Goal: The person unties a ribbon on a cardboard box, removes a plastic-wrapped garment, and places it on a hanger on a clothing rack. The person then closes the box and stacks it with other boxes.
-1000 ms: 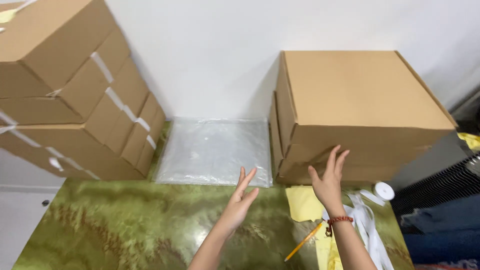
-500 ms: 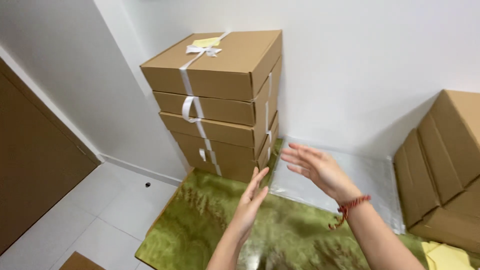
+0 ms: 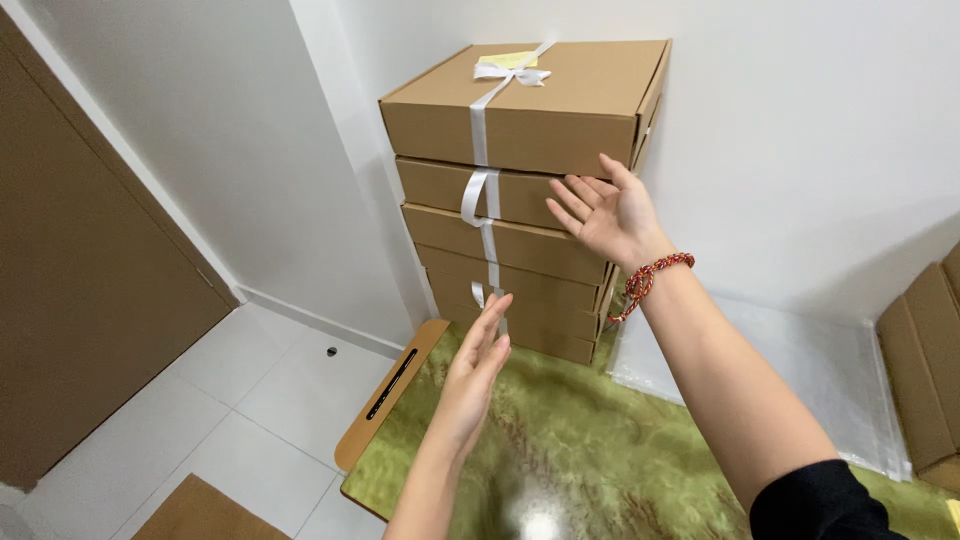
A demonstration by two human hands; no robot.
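Cardboard boxes (image 3: 520, 190): five, stacked on green table (image 3: 600, 450) against wall, white ribbon (image 3: 478, 120) on top. Right hand (image 3: 605, 215) spread, empty, near second box. Left hand (image 3: 475, 375) flat, fingers together, empty, near lowest box.

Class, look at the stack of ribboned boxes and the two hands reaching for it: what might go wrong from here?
1. The stack of boxes is tall and slightly uneven; a push from the right hand might topple it.
2. It stands near the green table's edge, so a shifted box could fall to the floor.
3. The left hand might snag the white ribbon.
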